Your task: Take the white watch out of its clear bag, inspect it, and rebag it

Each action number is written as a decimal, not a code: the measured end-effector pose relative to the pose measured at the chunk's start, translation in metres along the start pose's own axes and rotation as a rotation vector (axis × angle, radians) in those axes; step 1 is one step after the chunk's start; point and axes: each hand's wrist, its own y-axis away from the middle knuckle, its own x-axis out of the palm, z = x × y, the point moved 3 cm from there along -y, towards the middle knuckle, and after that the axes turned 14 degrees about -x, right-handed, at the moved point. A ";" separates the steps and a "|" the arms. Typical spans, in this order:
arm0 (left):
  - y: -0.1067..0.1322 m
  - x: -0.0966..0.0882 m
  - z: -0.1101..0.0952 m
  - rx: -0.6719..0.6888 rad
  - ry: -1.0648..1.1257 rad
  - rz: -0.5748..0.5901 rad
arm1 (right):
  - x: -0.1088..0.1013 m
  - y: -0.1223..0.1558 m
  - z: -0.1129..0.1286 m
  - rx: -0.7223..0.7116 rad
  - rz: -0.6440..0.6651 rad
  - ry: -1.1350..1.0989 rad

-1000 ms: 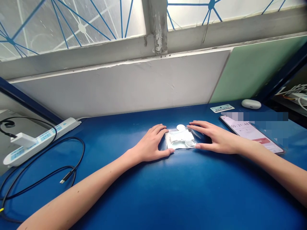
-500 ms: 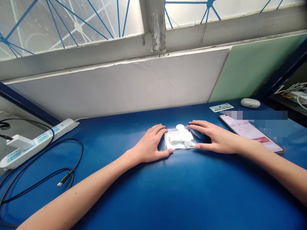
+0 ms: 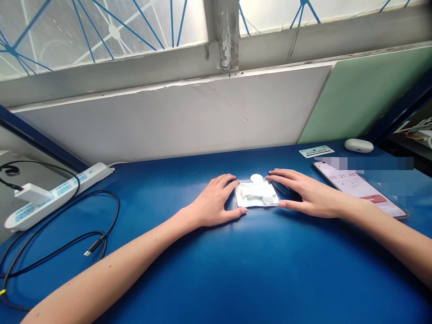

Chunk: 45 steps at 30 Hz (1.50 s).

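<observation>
A small, flat, clear plastic packet with white contents lies on the blue table. A white round disc shows at its far edge; whether it is inside or outside the packet I cannot tell. My left hand rests at the packet's left side, thumb stretched along the near corner and fingers at the far corner. On the other side, my right hand has its thumb and fingers spread apart, with the tips at or close to the packet's right edge. Neither hand is closed round it.
To the left are a white power strip with a plugged-in charger and a looped black cable. At the right lie a phone showing a timer, a card and a white earbud case. A wall panel borders the back.
The camera view has shifted slightly, so everything appears a little further right. Both hands keep their places beside the packet, with no clear movement against it.
</observation>
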 end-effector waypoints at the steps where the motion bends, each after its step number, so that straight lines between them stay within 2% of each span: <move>1: 0.000 0.000 0.000 0.002 -0.003 0.003 | 0.000 0.000 0.000 -0.010 -0.003 0.007; 7: -0.001 -0.001 0.001 0.016 0.017 0.005 | 0.000 -0.003 0.008 -0.112 -0.087 0.039; 14: -0.002 0.001 0.007 0.075 0.078 -0.027 | -0.002 -0.005 0.021 -0.278 -0.357 0.073; 17: -0.001 0.002 0.009 0.095 0.092 -0.031 | -0.004 -0.005 0.026 -0.319 -0.420 0.080; 21: 0.000 0.001 0.008 0.117 0.085 -0.049 | -0.005 -0.007 0.030 -0.276 -0.466 -0.004; 25: -0.001 0.001 0.003 0.093 0.044 -0.069 | -0.008 -0.007 0.027 -0.098 -0.529 -0.167; 29: -0.002 -0.001 -0.002 0.082 0.037 -0.083 | -0.008 -0.008 0.024 0.064 -0.512 -0.369; 36: -0.001 -0.003 0.000 0.018 0.112 -0.069 | -0.006 -0.009 0.017 0.163 -0.407 -0.578; 41: -0.002 -0.004 0.001 0.025 0.145 -0.057 | -0.005 -0.011 0.016 0.150 -0.353 -0.559; 45: -0.004 -0.003 0.002 0.014 0.125 -0.038 | -0.004 -0.010 0.014 0.052 -0.333 -0.297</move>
